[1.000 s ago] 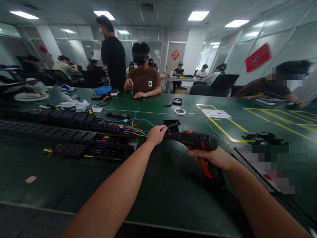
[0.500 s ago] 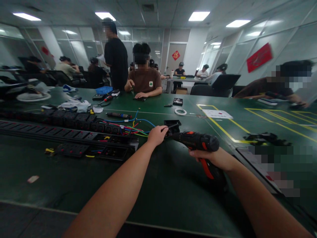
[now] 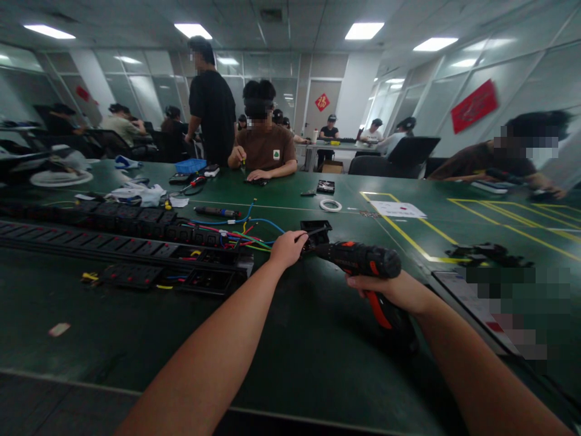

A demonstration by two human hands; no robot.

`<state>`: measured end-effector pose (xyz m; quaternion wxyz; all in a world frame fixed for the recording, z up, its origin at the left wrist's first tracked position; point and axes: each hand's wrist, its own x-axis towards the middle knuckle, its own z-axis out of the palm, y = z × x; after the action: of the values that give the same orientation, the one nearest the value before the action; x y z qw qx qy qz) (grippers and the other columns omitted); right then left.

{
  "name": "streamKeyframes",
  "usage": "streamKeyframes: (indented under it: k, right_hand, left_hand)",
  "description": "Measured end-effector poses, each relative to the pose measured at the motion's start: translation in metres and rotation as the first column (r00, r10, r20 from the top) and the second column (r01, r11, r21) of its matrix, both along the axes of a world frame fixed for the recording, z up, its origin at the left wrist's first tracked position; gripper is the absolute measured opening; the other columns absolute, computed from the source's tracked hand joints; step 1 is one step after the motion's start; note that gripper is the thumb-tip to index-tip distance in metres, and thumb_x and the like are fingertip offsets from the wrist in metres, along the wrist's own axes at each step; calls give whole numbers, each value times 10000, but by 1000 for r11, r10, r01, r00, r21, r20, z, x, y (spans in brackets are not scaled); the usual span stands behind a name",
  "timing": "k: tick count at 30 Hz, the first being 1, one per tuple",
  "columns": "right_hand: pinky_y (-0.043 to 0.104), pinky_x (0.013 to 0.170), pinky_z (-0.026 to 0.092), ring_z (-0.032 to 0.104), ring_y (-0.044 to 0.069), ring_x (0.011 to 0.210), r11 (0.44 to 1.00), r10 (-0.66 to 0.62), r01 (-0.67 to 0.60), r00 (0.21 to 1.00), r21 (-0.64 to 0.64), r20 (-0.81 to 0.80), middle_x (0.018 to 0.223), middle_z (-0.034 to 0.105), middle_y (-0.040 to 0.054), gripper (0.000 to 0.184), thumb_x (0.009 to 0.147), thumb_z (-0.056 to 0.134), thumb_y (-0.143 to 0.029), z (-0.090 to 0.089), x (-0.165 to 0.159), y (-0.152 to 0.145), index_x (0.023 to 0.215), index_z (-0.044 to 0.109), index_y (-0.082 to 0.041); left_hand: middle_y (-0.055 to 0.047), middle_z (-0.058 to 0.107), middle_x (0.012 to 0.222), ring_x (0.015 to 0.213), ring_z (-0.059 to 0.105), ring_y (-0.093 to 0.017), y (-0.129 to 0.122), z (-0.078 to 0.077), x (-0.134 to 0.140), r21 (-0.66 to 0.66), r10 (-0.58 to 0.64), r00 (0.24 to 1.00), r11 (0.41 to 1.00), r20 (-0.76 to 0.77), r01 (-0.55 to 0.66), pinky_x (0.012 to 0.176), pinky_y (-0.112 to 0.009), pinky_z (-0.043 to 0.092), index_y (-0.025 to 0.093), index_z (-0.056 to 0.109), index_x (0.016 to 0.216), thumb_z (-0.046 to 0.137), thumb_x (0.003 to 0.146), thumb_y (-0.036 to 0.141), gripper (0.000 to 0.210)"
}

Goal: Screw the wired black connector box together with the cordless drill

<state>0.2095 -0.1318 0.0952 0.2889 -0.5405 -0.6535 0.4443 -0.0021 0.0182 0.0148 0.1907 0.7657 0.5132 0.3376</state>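
Note:
My right hand (image 3: 397,289) is wrapped round the grip of a black and orange cordless drill (image 3: 363,259), its nose pointing left. The drill's tip meets a small black plastic housing (image 3: 318,227) on the green table. My left hand (image 3: 288,248) pinches that housing at its near left side, fingers closed; the exact contact is partly hidden. Coloured wires (image 3: 254,233) run from the left up to the housing. To the left lies a long black power strip (image 3: 122,245) with rows of sockets, and in front of it a loose black socket block (image 3: 131,274).
A white ring of tape (image 3: 331,206), a small black box (image 3: 325,186) and a paper sheet (image 3: 398,209) lie beyond my hands. Dark parts (image 3: 490,254) sit at right. Across the table a person (image 3: 265,148) works with a hand tool; another person (image 3: 212,109) stands behind.
Both my hands, the drill and the housing stay nearly in place. Across the table, the standing person's arm has lowered.

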Motion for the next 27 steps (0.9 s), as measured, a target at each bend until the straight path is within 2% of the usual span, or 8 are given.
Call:
streamKeyframes:
  k: [6, 27]
  right_hand:
    - [305, 603, 465, 579, 173, 641, 1000, -8, 8, 1000, -11, -5, 742, 636, -7, 320, 705, 793, -428, -1, 1, 0, 896, 668, -203]
    - [300, 566, 455, 570, 174, 620, 998, -60, 61, 997, -15, 46, 662, 614, -10, 326, 706, 785, -453, -4, 4, 1, 872, 660, -202]
  left_hand:
    - [-75, 702, 1267, 1150, 631, -242, 0, 0, -1, -1, -10, 1000, 1000, 3, 10, 1007, -333, 465, 245, 704, 1261, 442, 995, 430, 416]
    - [-69, 706, 1263, 1148, 635, -245, 1, -2, 0, 1, -2, 1000, 1000, 14, 2, 1001, -332, 470, 251, 711, 1248, 454, 993, 436, 407]
